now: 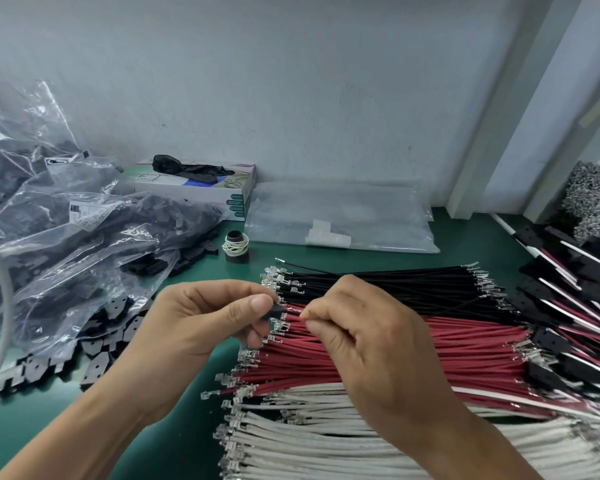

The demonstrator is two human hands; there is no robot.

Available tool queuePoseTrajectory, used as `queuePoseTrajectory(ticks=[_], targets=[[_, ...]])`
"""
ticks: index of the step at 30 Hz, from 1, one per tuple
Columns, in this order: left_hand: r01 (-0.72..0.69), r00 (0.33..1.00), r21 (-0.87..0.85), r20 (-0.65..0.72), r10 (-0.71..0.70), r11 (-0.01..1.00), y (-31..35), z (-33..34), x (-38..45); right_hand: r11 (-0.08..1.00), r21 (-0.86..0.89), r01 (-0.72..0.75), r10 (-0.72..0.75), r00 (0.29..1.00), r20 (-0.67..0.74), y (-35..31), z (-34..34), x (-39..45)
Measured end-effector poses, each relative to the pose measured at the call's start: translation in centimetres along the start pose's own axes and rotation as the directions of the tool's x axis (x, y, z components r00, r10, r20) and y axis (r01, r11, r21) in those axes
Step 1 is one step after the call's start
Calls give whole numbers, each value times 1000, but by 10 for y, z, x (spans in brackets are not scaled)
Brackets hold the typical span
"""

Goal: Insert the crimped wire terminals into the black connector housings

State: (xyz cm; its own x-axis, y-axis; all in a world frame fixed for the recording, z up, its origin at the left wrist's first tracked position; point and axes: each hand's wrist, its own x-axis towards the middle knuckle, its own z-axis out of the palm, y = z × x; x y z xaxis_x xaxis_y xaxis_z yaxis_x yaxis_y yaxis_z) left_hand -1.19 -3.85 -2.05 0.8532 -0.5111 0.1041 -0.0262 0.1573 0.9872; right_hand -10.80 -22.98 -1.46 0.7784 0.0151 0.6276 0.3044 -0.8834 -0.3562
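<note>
My left hand (pixel 201 317) pinches a small black connector housing (pixel 274 311) between thumb and fingers. My right hand (pixel 368 337) pinches a red wire (pixel 293 315) whose crimped end points at the housing. Both hands hover over rows of crimped wires on the green table: black wires (pixel 413 282) at the back, red wires (pixel 430 355) in the middle, white wires (pixel 326 441) at the front. Loose black housings (pixel 97 355) lie to the left.
Clear plastic bags of black housings (pixel 66 230) pile up at the left. A glove box (pixel 201 188), a spool with rubber bands (pixel 236 245) and an empty clear bag (pixel 343 216) stand behind. Finished wire assemblies (pixel 575 299) lie at the right.
</note>
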Motion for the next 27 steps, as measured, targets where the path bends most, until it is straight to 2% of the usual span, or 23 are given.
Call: queuePoseTrajectory(ticks=[2,4,8,10,17,22,27], targets=[[-7,1000,24,-5,7,1000,-1,3,-1,999,-54,9,-9,1000,-2,-4,3,-1],[-52,998,121,-17,54,991,1,6,-2,998,-62,-13,13,1000,0,-3,4,-1],[-231,972,314,39,231,921,5,4,-5,997,21,-73,72,997,8,2,0,0],[-265,962,363,43,268,894,5,3,-5,995,54,-83,81,996,31,3,-2,-2],[-160,987,212,42,155,964,2,6,-5,1000,7,-15,15,999,-39,-2,1,-3],[-159,984,215,110,137,964,2,6,-7,1000,26,7,-7,1000,19,0,-2,-4],[-134,990,212,68,122,968,3,6,-6,990,-138,36,-29,998,54,-3,-29,4]])
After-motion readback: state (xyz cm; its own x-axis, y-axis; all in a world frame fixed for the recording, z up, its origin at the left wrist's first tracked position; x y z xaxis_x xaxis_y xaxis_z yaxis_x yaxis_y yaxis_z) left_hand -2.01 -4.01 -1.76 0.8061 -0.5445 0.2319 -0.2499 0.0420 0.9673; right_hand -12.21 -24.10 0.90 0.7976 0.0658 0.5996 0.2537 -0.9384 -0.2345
